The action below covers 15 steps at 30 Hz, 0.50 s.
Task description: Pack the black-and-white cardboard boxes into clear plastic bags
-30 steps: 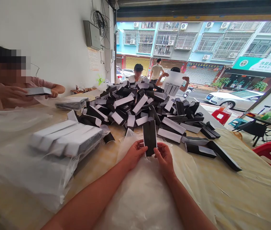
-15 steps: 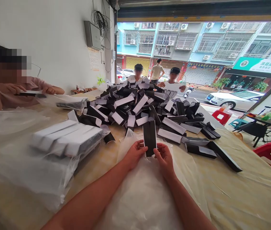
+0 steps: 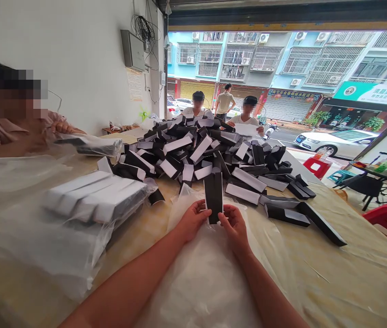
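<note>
The far side of a street is lined by a blue-and-grey building (image 3: 265, 57), its windows fitted with bars, and in front of it a white car (image 3: 337, 139) is parked. The foreground is taken up by a broad table (image 3: 357, 273) covered in a yellowish cloth. On it a large pile of black-and-white boxes (image 3: 196, 143) is heaped, with a few spilled toward the right. Behind the pile two people are seated, and a white sheet (image 3: 246, 130) is held by the one on the right. At the left, a plastic-wrapped package (image 3: 99, 146) is handled by another person (image 3: 12, 132). Under the wearer's forearms a translucent plastic sheet (image 3: 207, 278) is spread, and to its left a row of white-topped boxes (image 3: 97, 196) is enclosed in clear plastic. By the wearer's left hand (image 3: 193, 221), a narrow black piece (image 3: 213, 196) with white edges is pinched at its lower left side, the thumb laid on its face. The opposite edge is gripped by the right hand (image 3: 236, 223), its fingers curled. The piece is held upright between both hands, above the plastic sheet and just before the pile.
</note>
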Each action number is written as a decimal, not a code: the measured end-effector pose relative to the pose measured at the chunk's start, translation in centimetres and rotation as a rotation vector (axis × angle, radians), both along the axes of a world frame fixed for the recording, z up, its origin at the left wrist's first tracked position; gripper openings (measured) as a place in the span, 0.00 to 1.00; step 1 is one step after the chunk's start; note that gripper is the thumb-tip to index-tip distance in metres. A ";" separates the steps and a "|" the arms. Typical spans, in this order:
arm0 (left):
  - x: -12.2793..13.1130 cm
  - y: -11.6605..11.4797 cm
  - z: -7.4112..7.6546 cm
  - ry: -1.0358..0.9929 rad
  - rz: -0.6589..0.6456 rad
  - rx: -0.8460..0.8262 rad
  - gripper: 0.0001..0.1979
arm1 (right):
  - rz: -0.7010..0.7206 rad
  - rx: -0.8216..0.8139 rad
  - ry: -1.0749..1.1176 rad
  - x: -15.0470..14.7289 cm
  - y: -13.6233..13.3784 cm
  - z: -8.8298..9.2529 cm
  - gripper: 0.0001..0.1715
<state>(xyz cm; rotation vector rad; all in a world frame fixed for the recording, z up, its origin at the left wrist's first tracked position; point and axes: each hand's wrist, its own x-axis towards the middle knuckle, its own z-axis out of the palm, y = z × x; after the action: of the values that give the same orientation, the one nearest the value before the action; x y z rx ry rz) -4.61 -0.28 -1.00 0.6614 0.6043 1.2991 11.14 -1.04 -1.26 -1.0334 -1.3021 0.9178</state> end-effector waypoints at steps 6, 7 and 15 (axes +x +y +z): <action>0.1 0.0 0.4 0.023 -0.037 -0.013 0.20 | 0.019 -0.009 -0.017 0.1 -0.3 0.1 0.22; 0.1 0.0 0.5 0.023 -0.039 -0.018 0.20 | 0.031 -0.006 -0.023 0.1 -0.3 0.1 0.22; 0.1 0.0 0.3 0.014 -0.037 -0.007 0.17 | 0.099 0.057 -0.092 -0.1 -0.5 0.2 0.27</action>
<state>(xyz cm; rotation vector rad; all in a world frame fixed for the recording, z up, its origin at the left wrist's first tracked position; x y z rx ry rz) -4.46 -0.25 -0.73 0.6742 0.6053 1.2585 11.08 -1.58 -1.06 -0.9840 -1.4588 0.9110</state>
